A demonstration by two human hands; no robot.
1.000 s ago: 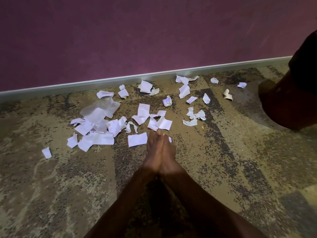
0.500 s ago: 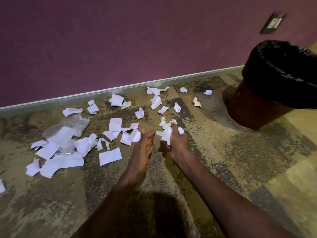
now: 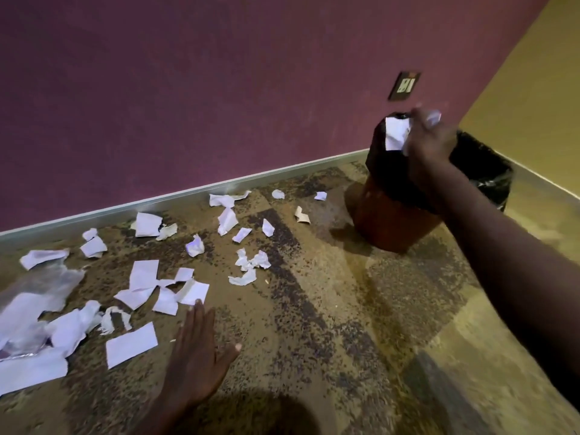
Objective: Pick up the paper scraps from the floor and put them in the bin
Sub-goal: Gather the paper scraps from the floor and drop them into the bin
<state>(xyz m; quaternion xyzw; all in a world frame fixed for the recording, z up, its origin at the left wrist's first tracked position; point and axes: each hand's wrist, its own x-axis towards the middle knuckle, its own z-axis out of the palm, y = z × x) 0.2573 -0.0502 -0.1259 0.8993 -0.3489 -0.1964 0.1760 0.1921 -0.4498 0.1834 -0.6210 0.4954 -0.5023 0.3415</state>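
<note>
Gripping white scrap [image 3: 396, 137], right hand [image 3: 430, 139] over bin [image 3: 489, 180]; left hand [image 3: 196, 356] flat beside floor scraps [image 3: 144, 277].

Scraps [image 3: 147, 285] on floor [image 3: 314, 340] left of bin [image 3: 392, 221], seemingly by wall [image 3: 219, 89]

Left hand [image 3: 201, 350] flat; right hand [image 3: 428, 138] seemingly curled.

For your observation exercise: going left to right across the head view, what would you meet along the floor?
Clear plastic sheet → flat rectangular scrap → left hand → crumpled scrap cluster → folded tan scrap → bin, with the right hand holding paper above it.
</note>
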